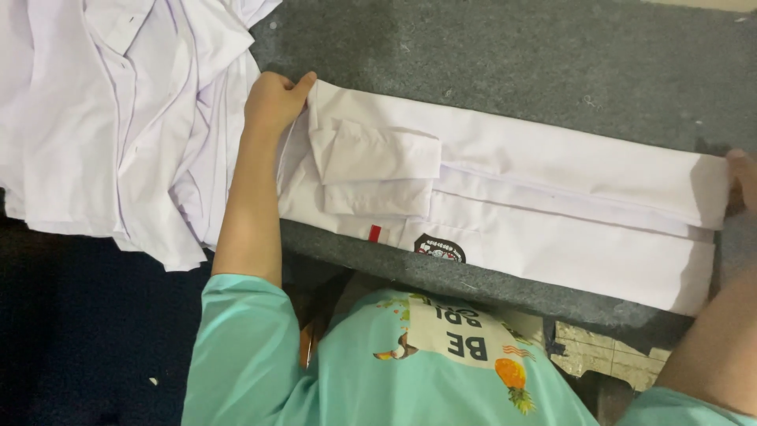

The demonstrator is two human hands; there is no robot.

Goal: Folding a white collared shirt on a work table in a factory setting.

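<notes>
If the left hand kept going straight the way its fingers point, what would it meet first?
The left hand grips the end of the folded white shirt and points up-frame. Beyond its fingertips lies only bare grey carpet; nothing else shows in that line.

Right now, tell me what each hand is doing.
Left hand: closed on one end of the folded white shirt.
Right hand: at the shirt's other end; grip cannot be told.

I see a mint green shirt (378, 371) with short sleeves (236, 331), bare arms, and fruit pictures on the front.
</notes>
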